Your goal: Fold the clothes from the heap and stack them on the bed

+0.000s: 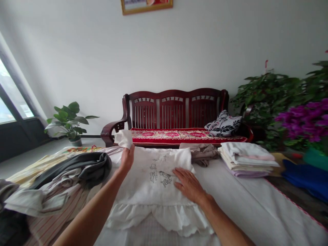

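Observation:
A white ruffled shirt (143, 191) with dark line drawings on its front lies spread over the white-covered table before me. My left hand (127, 158) grips a white piece of cloth at the shirt's upper left, which looks like its sleeve (124, 138), and holds it raised. Fingers extended, my right hand (189, 182) rests flat on the right part of the shirt, beside the printed figures. The ruffled hem points toward me.
Left of the shirt lies a loose heap of clothes (74, 174). To the right stand a folded stack (247, 160) and a crumpled brown garment (202, 153). Blue cloth (307, 179) lies at far right. Behind is a wooden bench (173, 114) with a patterned cushion (224, 124).

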A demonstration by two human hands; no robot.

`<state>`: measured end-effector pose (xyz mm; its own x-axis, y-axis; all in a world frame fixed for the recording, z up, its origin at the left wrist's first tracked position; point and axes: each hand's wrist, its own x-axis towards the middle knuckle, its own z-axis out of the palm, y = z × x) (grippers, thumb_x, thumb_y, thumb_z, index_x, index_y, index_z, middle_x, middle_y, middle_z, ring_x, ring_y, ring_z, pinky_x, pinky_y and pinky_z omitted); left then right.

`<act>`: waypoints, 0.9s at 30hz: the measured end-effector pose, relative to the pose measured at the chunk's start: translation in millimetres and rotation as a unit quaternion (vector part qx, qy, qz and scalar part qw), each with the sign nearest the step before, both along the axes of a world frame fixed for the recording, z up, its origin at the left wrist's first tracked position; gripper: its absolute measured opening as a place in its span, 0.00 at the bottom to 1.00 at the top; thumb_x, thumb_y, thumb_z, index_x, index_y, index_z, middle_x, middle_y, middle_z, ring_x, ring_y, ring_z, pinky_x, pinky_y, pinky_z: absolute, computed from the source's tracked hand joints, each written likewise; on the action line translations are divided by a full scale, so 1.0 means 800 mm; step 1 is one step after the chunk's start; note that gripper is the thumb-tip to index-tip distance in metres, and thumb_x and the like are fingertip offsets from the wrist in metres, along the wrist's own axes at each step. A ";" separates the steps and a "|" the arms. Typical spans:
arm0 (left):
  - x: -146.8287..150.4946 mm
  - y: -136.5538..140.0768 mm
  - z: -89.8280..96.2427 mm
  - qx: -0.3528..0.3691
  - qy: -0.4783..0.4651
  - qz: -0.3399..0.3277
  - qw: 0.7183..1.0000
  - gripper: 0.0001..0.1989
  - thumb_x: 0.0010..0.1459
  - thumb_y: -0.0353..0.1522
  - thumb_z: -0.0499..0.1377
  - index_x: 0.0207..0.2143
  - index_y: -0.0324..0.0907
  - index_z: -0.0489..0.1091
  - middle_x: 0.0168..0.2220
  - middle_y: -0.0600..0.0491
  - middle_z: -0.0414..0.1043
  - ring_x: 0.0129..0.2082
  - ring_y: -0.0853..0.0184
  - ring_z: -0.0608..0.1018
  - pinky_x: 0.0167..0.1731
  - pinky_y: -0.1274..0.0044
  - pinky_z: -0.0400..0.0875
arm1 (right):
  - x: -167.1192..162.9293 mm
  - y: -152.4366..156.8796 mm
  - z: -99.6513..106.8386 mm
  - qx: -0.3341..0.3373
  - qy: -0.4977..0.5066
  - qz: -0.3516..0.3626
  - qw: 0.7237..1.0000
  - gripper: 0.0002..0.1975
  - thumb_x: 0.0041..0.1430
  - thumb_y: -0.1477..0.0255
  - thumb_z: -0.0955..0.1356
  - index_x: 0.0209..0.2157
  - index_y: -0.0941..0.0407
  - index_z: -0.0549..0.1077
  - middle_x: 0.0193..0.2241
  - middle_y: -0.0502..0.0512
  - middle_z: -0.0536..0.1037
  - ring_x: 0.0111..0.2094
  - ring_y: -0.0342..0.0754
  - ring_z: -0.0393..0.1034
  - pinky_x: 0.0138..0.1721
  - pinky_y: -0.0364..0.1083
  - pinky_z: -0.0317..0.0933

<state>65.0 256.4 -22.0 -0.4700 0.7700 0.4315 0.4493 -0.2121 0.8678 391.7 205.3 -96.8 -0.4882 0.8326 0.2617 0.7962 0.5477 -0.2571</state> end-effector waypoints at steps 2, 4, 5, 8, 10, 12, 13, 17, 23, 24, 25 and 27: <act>0.039 -0.012 -0.011 -0.022 0.096 -0.081 0.992 0.17 0.59 0.36 0.57 0.49 0.40 0.73 0.53 0.43 0.72 0.57 0.52 0.70 0.59 0.65 0.63 | 0.000 0.000 0.000 -0.005 -0.001 0.001 1.000 0.27 0.64 0.67 0.64 0.64 0.54 0.65 0.64 0.61 0.66 0.65 0.56 0.58 0.65 0.57 0.50; 0.074 -0.028 -0.034 -0.094 0.295 -0.214 0.927 0.22 0.59 0.37 0.58 0.56 0.43 0.70 0.61 0.42 0.65 0.63 0.50 0.65 0.62 0.59 0.58 | -0.001 0.000 -0.001 0.004 0.002 0.000 1.000 0.26 0.64 0.67 0.64 0.63 0.54 0.66 0.63 0.61 0.67 0.64 0.57 0.59 0.65 0.58 0.51; 0.089 -0.036 -0.046 -0.123 0.360 -0.240 0.893 0.28 0.59 0.38 0.58 0.62 0.45 0.64 0.67 0.40 0.58 0.66 0.47 0.61 0.63 0.54 0.54 | -0.002 0.000 -0.001 0.012 0.004 0.000 1.000 0.25 0.64 0.67 0.64 0.61 0.55 0.68 0.62 0.62 0.69 0.63 0.57 0.60 0.65 0.58 0.51; 0.116 -0.052 -0.076 -0.193 0.466 -0.258 0.824 0.37 0.63 0.43 0.56 0.71 0.49 0.47 0.72 0.37 0.44 0.69 0.42 0.53 0.61 0.45 0.49 | -0.003 -0.001 -0.003 0.039 0.011 -0.002 0.999 0.22 0.63 0.68 0.65 0.57 0.55 0.71 0.59 0.62 0.72 0.61 0.57 0.63 0.64 0.56 0.52; 0.123 -0.055 -0.082 -0.204 0.487 -0.223 0.820 0.36 0.65 0.43 0.54 0.71 0.50 0.46 0.72 0.36 0.43 0.70 0.42 0.52 0.61 0.44 0.49 | -0.003 -0.001 -0.004 0.048 0.020 0.000 0.999 0.22 0.62 0.68 0.66 0.57 0.55 0.71 0.58 0.62 0.72 0.60 0.57 0.64 0.63 0.56 0.53; 0.127 -0.055 -0.079 -0.174 0.498 -0.189 0.828 0.33 0.66 0.41 0.53 0.71 0.50 0.47 0.72 0.38 0.42 0.70 0.43 0.51 0.62 0.46 0.49 | -0.002 0.001 -0.005 0.048 0.035 -0.002 0.998 0.23 0.61 0.70 0.66 0.58 0.55 0.70 0.57 0.61 0.73 0.59 0.56 0.65 0.63 0.55 0.54; 0.129 -0.055 -0.077 -0.147 0.507 -0.188 0.828 0.33 0.66 0.39 0.53 0.70 0.49 0.49 0.72 0.39 0.41 0.71 0.44 0.49 0.63 0.47 0.48 | -0.002 0.002 -0.006 0.044 0.045 -0.005 0.998 0.24 0.60 0.71 0.66 0.58 0.56 0.70 0.56 0.61 0.74 0.58 0.56 0.66 0.62 0.54 0.55; 0.141 -0.054 -0.076 -0.045 0.514 -0.273 0.812 0.27 0.64 0.37 0.56 0.65 0.44 0.61 0.70 0.43 0.53 0.71 0.51 0.52 0.67 0.54 0.45 | -0.001 0.007 -0.009 0.036 0.080 0.000 0.996 0.28 0.57 0.77 0.66 0.60 0.57 0.67 0.57 0.60 0.73 0.58 0.54 0.66 0.63 0.52 0.55; 0.168 -0.021 -0.056 -0.049 0.173 -0.170 0.969 0.23 0.71 0.39 0.43 0.48 0.39 0.75 0.43 0.44 0.79 0.48 0.58 0.78 0.54 0.66 0.68 | 0.004 0.007 -0.013 0.079 0.127 0.023 0.988 0.36 0.54 0.81 0.65 0.65 0.54 0.62 0.60 0.58 0.71 0.60 0.54 0.64 0.64 0.56 0.54; 0.173 -0.016 -0.049 -0.043 0.145 -0.141 0.978 0.25 0.71 0.39 0.40 0.51 0.38 0.73 0.43 0.43 0.79 0.47 0.57 0.78 0.52 0.66 0.68 | 0.006 0.008 -0.013 0.087 0.139 0.014 0.986 0.34 0.55 0.81 0.65 0.64 0.54 0.64 0.59 0.59 0.72 0.59 0.54 0.65 0.63 0.56 0.55; 0.178 -0.012 -0.044 -0.032 0.147 -0.122 0.981 0.26 0.71 0.38 0.38 0.54 0.37 0.71 0.46 0.42 0.78 0.49 0.57 0.77 0.53 0.66 0.68 | 0.007 0.009 -0.013 0.095 0.151 0.002 0.984 0.32 0.55 0.80 0.65 0.63 0.55 0.65 0.58 0.60 0.73 0.58 0.54 0.65 0.62 0.56 0.57; 0.188 -0.012 -0.043 -0.017 0.229 -0.125 0.965 0.25 0.71 0.38 0.39 0.61 0.39 0.65 0.56 0.41 0.72 0.58 0.55 0.71 0.59 0.63 0.62 | 0.010 0.012 -0.012 0.107 0.170 -0.027 0.979 0.29 0.55 0.80 0.64 0.60 0.57 0.68 0.55 0.61 0.75 0.56 0.54 0.67 0.60 0.55 0.59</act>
<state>215.1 246.9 -56.2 -0.0347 0.8520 0.5224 0.7260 -0.3377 0.5990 399.5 214.8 -106.6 -0.2995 0.7624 0.5736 0.7132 0.5783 -0.3962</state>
